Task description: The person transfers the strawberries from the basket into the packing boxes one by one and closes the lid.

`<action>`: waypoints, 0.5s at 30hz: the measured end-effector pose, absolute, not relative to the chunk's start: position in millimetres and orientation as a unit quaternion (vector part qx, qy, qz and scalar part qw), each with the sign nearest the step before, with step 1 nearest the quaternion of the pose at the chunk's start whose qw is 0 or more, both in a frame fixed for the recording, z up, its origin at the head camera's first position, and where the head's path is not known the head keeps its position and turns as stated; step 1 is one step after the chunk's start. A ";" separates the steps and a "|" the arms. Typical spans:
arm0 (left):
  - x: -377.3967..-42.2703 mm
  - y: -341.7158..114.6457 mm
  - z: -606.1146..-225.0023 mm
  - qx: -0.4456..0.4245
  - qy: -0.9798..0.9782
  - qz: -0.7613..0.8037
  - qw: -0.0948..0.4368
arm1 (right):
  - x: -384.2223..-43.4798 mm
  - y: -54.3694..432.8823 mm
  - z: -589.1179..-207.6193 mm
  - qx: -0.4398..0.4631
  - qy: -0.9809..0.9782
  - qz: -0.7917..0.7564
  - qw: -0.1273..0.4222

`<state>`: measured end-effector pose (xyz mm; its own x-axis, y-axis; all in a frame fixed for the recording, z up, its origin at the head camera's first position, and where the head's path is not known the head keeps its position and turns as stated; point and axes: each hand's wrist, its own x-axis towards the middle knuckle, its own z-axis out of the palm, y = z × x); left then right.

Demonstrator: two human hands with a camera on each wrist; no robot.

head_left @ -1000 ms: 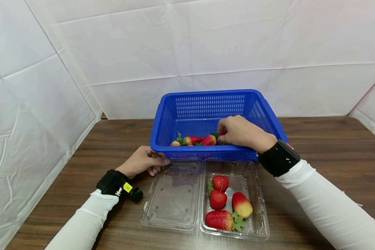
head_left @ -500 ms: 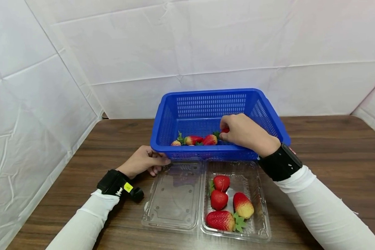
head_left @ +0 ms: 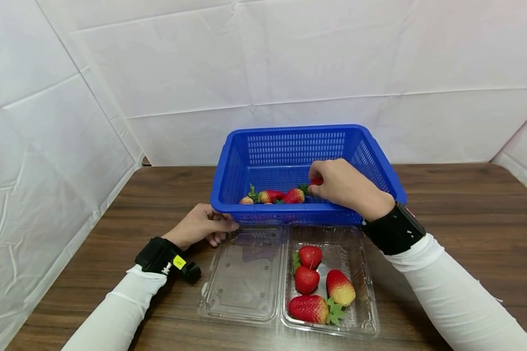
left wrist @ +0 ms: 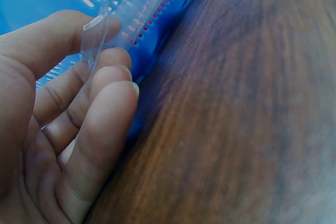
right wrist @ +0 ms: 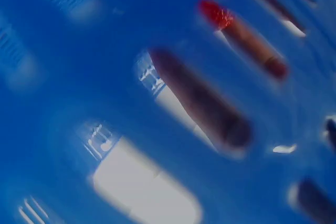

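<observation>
My right hand [head_left: 344, 185] reaches over the front rim of a blue plastic basket [head_left: 290, 208] and pinches a red strawberry [head_left: 317, 181], mostly hidden by the fingers. Left of it in the basket lie several strawberries [head_left: 294, 196] with green leaves. My left hand [head_left: 197, 226] pinches the far left corner of a clear clamshell's lid [head_left: 246, 282]; in the left wrist view the plastic edge [left wrist: 95, 38] runs between thumb and fingers. Several strawberries [head_left: 306, 280] lie in the clamshell's base [head_left: 362, 321], which is open beside the lid. The right wrist view shows only the basket's slotted wall [right wrist: 105, 103], blurred.
The clamshell lies right against the basket's near side on a brown wooden table [head_left: 456, 214]. White cloth walls [head_left: 290, 58] stand behind and at both sides. A black wrist camera [head_left: 189, 273] sticks out from the left wrist.
My right hand has shifted slightly right and up within the basket, and the red of the strawberry in its fingers has moved with it. My left hand stays at the lid corner.
</observation>
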<state>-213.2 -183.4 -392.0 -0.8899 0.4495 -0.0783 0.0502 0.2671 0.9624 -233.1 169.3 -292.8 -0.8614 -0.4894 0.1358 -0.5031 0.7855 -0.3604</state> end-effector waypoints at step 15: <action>-212.0 -182.9 -390.8 0.161 0.775 0.587 0.171 | -228.6 174.0 -289.6 0.264 -0.941 0.208 0.031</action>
